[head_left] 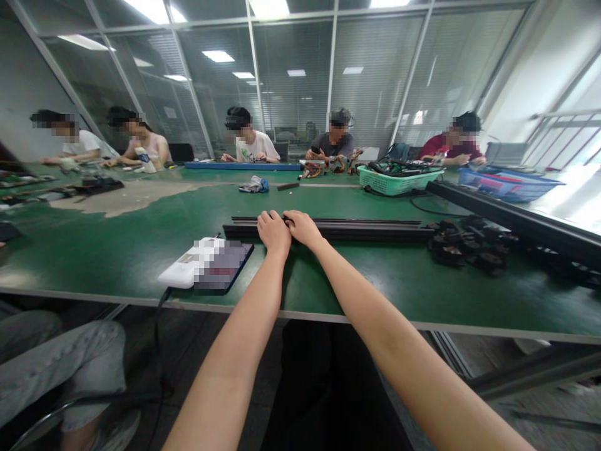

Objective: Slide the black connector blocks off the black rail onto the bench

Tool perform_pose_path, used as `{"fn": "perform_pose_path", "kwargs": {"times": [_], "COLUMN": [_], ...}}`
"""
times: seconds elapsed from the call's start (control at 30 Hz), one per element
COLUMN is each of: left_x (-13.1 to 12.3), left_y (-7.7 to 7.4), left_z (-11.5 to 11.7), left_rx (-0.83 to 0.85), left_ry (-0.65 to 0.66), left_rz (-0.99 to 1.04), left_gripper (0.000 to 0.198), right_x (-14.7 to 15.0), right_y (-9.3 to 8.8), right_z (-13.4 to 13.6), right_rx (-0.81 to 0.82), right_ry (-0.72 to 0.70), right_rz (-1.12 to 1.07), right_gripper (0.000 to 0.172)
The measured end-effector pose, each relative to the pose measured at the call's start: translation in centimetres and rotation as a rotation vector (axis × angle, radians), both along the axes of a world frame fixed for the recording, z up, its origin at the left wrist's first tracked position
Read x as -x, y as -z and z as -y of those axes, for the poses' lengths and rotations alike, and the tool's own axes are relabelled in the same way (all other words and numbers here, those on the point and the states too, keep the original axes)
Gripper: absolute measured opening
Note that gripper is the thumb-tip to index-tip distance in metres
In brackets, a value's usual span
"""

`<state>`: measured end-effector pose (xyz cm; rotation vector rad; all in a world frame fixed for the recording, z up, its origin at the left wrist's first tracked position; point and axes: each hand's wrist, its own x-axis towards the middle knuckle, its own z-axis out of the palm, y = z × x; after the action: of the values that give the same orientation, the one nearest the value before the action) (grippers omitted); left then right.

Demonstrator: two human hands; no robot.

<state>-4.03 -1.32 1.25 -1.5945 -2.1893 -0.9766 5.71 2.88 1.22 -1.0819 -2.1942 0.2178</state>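
Observation:
A long black metal rail (366,233) lies sideways on the green table in front of me. My left hand (274,233) is on its left part, fingers curled over the far side. Close against it, my right hand (303,227) is also curled at the rail. A small dark piece shows between the two hands, too small to name. The fingertips are mostly hidden. To the right of the rail's end sits a pile of black parts (464,244). A white device (188,263) and a dark flat screen (223,269) lie left of my left forearm.
Behind the rail stand a green basket (394,181) of black cables and a blue basket (507,185). Long black beams (516,213) lie at the right. A crumpled cloth (254,184) is near the middle. Several people sit across the table; a person's legs (89,357) show at lower left.

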Motion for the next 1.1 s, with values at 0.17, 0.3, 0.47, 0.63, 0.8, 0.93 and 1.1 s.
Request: {"fn": "perform_pose_path", "kwargs": {"times": [0.17,0.3,0.47,0.63,0.8,0.93,1.1], "left_x": [-0.1,-0.2,-0.3,-0.3,-0.2,-0.2,-0.1], "left_y": [-0.1,-0.2,-0.2,-0.2,-0.2,-0.1,0.1], "left_z": [0.1,0.2,0.2,0.1,0.2,0.1,-0.1], "left_rx": [0.023,0.029,0.030,0.022,0.032,0.036,0.036], "left_ry": [-0.022,-0.017,-0.018,-0.021,-0.019,-0.023,-0.028], "left_rz": [-0.017,-0.022,-0.018,-0.014,-0.021,-0.028,-0.031], "left_gripper": [0.036,0.036,0.034,0.033,0.033,0.035,0.034], "right_x": [-0.2,-0.3,-0.4,-0.3,-0.4,-0.4,-0.4], "right_y": [0.0,0.0,-0.2,-0.4,-0.5,-0.4,-0.4], "right_z": [0.0,0.2,0.7,1.2,1.2,1.1,1.2], "right_rx": [-0.009,0.002,0.028,0.031,0.027,0.022,0.008], "right_ry": [-0.003,0.014,0.063,0.077,0.066,0.071,0.082], "right_rz": [0.024,0.062,0.088,0.074,0.055,0.047,0.064], "right_gripper": [0.043,0.043,0.043,0.042,0.042,0.042,0.040]}}
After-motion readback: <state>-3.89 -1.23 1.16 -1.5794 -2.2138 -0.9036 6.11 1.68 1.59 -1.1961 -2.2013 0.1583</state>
